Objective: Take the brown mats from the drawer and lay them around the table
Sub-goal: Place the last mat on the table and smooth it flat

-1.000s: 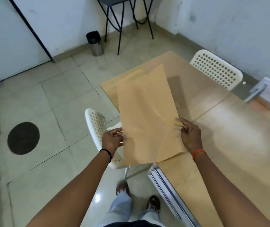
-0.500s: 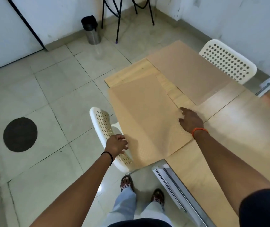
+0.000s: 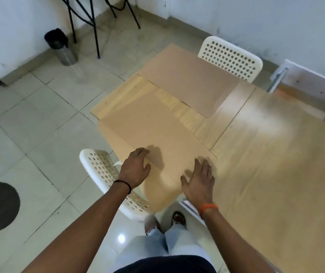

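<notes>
a light wooden table (image 3: pixel 266 174) is standing on a pale tiled floor (image 3: pixel 39 119). two brown mats are lying flat on it: the near mat (image 3: pixel 153 134) is hanging over the table's near edge, and the far mat (image 3: pixel 189 83) is sitting at the far corner, a strip of bare wood showing between them.

Soft, even indoor light with a bright overhead source: a small specular spot on the floor tiles (image 3: pixel 121 238) and a pale sheen on the table (image 3: pixel 272 127). The left hand (image 3: pixel 135 168) casts a short, soft shadow. The right hand (image 3: pixel 198 182) shows motion blur. Wide-angle distortion bends lines toward the edges.
</notes>
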